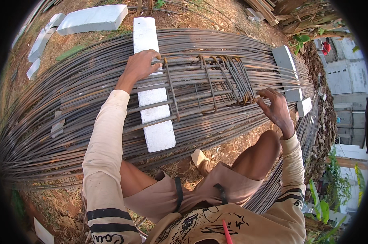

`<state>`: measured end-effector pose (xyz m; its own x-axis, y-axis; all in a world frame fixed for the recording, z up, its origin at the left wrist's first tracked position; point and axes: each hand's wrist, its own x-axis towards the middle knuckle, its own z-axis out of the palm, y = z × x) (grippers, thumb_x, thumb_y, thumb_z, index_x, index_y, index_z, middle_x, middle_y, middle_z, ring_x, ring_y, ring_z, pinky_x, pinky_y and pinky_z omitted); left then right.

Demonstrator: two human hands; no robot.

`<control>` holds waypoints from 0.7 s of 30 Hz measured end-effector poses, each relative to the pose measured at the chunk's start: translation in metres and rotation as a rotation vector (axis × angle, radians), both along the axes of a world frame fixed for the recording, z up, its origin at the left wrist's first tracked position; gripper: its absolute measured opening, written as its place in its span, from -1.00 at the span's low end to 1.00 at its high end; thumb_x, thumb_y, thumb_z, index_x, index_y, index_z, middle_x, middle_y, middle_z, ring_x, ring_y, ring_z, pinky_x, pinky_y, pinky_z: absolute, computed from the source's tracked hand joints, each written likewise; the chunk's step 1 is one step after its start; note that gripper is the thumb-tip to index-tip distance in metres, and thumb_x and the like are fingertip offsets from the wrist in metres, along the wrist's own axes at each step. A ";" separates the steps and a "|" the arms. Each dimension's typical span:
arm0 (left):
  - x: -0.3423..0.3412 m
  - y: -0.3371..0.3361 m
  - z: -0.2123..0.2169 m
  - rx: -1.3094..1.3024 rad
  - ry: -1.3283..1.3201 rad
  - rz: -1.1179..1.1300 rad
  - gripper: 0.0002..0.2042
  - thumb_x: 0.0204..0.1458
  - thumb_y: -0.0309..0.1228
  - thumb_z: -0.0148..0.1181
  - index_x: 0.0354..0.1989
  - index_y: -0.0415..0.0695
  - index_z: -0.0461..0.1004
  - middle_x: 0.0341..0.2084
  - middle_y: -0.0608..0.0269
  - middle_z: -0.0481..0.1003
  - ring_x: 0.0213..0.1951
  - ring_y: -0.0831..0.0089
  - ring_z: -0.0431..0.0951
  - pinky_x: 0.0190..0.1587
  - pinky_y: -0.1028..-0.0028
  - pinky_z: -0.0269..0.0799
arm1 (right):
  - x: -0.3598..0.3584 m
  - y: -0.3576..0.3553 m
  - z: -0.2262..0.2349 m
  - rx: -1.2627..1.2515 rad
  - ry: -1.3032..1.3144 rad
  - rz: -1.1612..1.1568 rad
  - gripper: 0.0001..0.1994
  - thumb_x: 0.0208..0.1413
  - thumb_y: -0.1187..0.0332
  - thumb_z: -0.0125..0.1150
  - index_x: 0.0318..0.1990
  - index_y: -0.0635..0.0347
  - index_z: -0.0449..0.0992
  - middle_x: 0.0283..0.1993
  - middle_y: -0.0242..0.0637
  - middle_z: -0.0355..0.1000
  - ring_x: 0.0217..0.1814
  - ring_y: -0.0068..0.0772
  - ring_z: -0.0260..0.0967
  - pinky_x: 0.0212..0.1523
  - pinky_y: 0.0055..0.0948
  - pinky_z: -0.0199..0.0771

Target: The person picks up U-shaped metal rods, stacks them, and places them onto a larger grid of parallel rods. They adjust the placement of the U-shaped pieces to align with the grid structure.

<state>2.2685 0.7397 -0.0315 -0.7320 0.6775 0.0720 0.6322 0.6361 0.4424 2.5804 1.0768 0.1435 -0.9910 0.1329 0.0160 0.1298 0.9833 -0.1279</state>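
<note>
A long cage of steel rebar lies across a wide bed of loose rods (pixel 82 97), with several rectangular stirrups (pixel 232 79) bunched together towards its right end. A single stirrup (pixel 171 89) stands apart near the white block (pixel 156 118) under the cage. My left hand (pixel 141 67) is closed round the upper long rebar (pixel 182 60), just left of that single stirrup. At the right end of the bunch, my right hand (pixel 276 107) pinches the lower corner of the last stirrup between thumb and fingers. Its fingertips partly hide the contact.
More pale blocks (pixel 92 19) rest on the ground at the upper left. Another block (pixel 286 67) props the rods at the right. My bent knees (pixel 257 156) are close to the near rods. Rubble (pixel 324 118) and a grey wall (pixel 348 77) lie beyond on the right.
</note>
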 end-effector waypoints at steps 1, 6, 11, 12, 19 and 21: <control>0.002 0.002 0.003 0.021 -0.001 0.013 -0.73 0.18 -0.17 0.32 -0.03 0.00 0.62 0.07 0.33 0.62 0.08 0.17 0.62 0.09 0.16 0.55 | -0.006 0.017 0.009 -0.023 -0.013 -0.014 -0.76 0.20 0.31 0.37 -0.06 0.23 0.65 -0.14 -0.13 0.60 -0.12 -0.06 0.59 -0.07 -0.16 0.56; 0.061 0.039 0.048 0.164 -0.010 -0.045 -0.70 0.17 -0.20 0.35 -0.01 -0.07 0.64 0.07 0.11 0.62 0.05 0.10 0.63 0.07 0.12 0.57 | -0.021 0.108 -0.032 -0.106 0.094 -0.045 -0.75 0.22 0.28 0.34 -0.05 0.23 0.65 -0.14 -0.08 0.60 -0.12 -0.06 0.60 -0.04 -0.13 0.56; 0.085 0.113 0.057 0.050 0.035 -0.101 -0.66 0.22 -0.13 0.30 0.03 -0.07 0.59 0.06 0.11 0.61 0.13 0.09 0.58 0.20 0.14 0.49 | -0.036 0.118 -0.132 -0.098 0.080 -0.029 -0.35 0.06 0.22 0.44 0.33 0.09 0.39 0.34 0.00 0.29 0.38 0.20 0.24 0.36 0.06 0.33; 0.075 0.134 0.056 -0.001 0.049 -0.106 -0.65 0.22 -0.11 0.31 0.04 -0.07 0.59 0.06 0.09 0.61 0.14 0.09 0.58 0.22 0.14 0.48 | -0.040 0.112 -0.144 -0.145 0.096 -0.045 -0.29 0.02 0.21 0.46 0.36 0.06 0.36 0.39 0.01 0.23 0.41 0.26 0.17 0.38 0.10 0.30; 0.004 0.263 0.020 -0.556 -0.363 -0.227 -0.11 0.23 0.34 0.08 0.43 -0.24 0.32 0.22 -0.10 0.53 0.23 0.04 0.55 0.28 0.15 0.46 | -0.051 0.116 -0.177 -0.294 0.267 -0.036 -0.23 -0.07 0.21 0.48 0.37 0.05 0.34 0.44 0.01 0.13 0.36 0.36 0.11 0.26 0.25 0.37; 0.004 0.266 0.010 -0.546 -0.453 -0.236 -0.03 0.18 0.38 0.10 0.46 -0.30 0.25 0.24 -0.18 0.50 0.24 0.06 0.54 0.30 0.16 0.45 | -0.049 0.118 -0.179 -0.314 0.269 -0.066 -0.27 -0.08 0.23 0.51 0.31 0.08 0.38 0.40 -0.01 0.17 0.31 0.30 0.15 0.15 0.20 0.44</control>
<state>2.2726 1.0056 -0.0217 -0.4408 0.6734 -0.5935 0.6099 0.7098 0.3524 2.5318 1.1947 -0.0355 -0.9463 0.2353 0.2216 0.1120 0.8818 -0.4582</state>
